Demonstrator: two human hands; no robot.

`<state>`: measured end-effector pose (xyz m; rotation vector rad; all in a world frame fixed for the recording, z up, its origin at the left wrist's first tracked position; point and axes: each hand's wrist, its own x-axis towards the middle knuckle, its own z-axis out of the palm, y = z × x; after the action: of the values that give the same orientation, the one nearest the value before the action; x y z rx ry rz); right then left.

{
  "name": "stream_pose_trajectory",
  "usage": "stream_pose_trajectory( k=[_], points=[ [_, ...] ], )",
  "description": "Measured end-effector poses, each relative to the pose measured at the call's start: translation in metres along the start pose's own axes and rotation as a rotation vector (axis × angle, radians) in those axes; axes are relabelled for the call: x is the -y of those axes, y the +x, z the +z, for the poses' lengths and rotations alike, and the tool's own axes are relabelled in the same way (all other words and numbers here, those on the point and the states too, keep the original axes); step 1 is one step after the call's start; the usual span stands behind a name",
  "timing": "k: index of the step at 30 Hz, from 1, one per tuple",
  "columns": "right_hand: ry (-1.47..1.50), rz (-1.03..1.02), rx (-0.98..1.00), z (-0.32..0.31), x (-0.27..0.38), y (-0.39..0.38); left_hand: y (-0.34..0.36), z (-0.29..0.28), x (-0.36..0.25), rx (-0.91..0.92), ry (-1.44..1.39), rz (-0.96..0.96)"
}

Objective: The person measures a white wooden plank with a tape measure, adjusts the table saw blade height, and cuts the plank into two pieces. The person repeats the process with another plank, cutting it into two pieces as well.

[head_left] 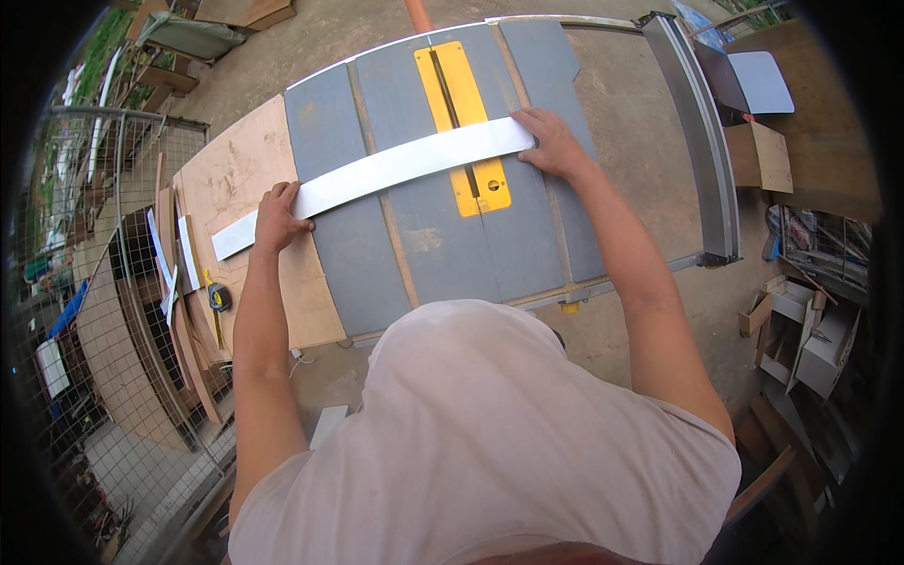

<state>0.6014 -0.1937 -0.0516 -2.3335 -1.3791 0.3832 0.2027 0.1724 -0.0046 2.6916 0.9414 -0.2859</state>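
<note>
A long white board [405, 169] lies slantwise across a grey table saw top [438, 250], over its yellow throat plate [492, 179] with a dark slot. My left hand [280, 217] grips the board towards its left end, thumb on the near edge and fingers over the far edge. At the right end my right hand [551, 141] is closed around the board's corner. The board's left tip rests over a plywood panel [235, 155] that adjoins the saw top. No blade can be made out in the slot.
A tape measure [217, 297] sits by several wood strips [179, 311] on the left, beside a wire mesh fence [89, 235]. A metal rip fence [692, 141] stands at the table's right. Beyond it are a cardboard box [758, 155] and white offcuts [800, 330].
</note>
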Motion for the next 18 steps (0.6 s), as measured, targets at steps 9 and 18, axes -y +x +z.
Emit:
stream_pose_trajectory(
  k=[9, 18],
  points=[
    [-0.005, -0.007, -0.011, -0.0012, 0.0001, 0.0034, 0.0038, -0.0018, 0.0003, 0.0, 0.004, 0.004],
    [-0.006, -0.002, -0.012, -0.0025, 0.0017, 0.0061, 0.0068, -0.0024, 0.0, -0.018, -0.001, 0.007]
  ],
)
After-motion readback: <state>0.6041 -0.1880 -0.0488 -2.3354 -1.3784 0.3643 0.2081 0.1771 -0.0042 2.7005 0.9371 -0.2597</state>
